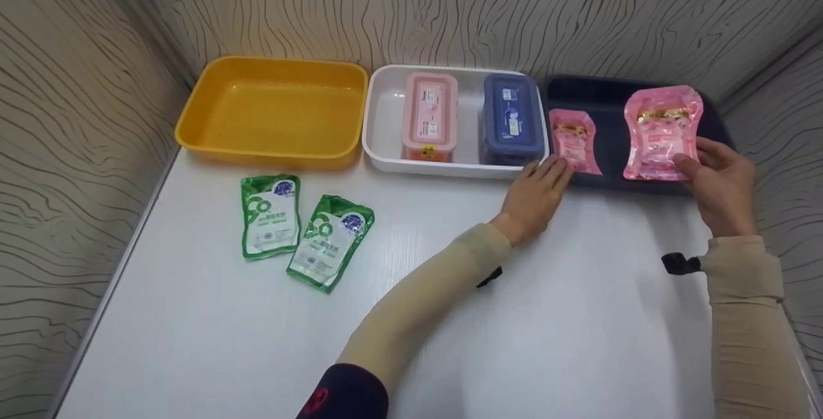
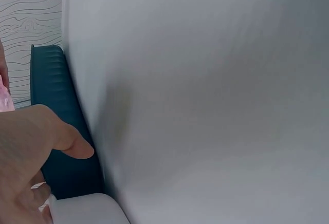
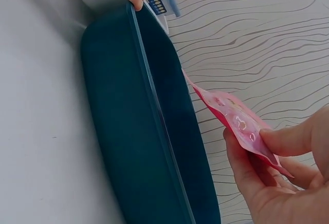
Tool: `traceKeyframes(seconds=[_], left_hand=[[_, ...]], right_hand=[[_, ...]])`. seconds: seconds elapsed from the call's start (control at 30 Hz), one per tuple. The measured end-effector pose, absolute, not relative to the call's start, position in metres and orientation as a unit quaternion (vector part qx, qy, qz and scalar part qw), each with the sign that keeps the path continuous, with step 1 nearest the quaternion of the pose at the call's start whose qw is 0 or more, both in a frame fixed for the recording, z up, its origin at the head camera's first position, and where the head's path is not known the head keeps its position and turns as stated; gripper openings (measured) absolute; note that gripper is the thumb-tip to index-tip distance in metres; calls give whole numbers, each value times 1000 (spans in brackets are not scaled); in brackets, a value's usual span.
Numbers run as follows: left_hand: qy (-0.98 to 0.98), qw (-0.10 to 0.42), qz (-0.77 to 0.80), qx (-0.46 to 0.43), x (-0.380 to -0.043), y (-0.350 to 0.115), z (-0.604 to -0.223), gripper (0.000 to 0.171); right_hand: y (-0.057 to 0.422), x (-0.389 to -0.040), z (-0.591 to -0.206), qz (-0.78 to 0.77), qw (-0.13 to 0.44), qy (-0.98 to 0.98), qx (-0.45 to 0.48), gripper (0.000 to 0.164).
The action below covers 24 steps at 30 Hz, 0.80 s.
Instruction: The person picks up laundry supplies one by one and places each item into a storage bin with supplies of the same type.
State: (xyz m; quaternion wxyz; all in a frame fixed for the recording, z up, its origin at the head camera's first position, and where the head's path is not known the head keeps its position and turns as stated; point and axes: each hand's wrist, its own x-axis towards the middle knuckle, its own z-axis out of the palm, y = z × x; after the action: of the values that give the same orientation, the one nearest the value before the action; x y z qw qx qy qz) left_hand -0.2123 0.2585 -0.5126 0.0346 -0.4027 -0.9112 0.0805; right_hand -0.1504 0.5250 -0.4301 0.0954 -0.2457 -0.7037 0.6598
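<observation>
My right hand [image 1: 726, 181] pinches a pink pouch [image 1: 662, 130] near its lower right corner, thumb on the printed front. The pouch is held above the dark blue tray [image 1: 614, 107]; the right wrist view shows it edge-on, tilted beyond the rim. A second pink pouch [image 1: 574, 139] lies at that tray's left end. Beside its lower edge is my left hand [image 1: 533, 197], its fingertips at the meeting rims of the dark tray and the white tray [image 1: 386, 120]. In the left wrist view the left thumb [image 2: 72, 141] stands out straight.
Inside the white tray are a pink-lidded box [image 1: 429, 114] and a blue-lidded box [image 1: 512, 114]. A yellow tray [image 1: 276, 117] stands to the left. Two green-and-white pouches [image 1: 271, 216] lie on the white table [image 1: 212, 329] before it. Patterned walls [image 1: 437, 8] enclose the back and sides.
</observation>
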Motion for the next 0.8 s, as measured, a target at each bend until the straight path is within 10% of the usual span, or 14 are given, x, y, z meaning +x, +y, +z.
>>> traceKeyframes(seconds=[0.8], left_hand=[[-910,40,83,-403,-214,258,-512,69]], right_hand=[[530,-171,-439,662,84,-694,-270,70]])
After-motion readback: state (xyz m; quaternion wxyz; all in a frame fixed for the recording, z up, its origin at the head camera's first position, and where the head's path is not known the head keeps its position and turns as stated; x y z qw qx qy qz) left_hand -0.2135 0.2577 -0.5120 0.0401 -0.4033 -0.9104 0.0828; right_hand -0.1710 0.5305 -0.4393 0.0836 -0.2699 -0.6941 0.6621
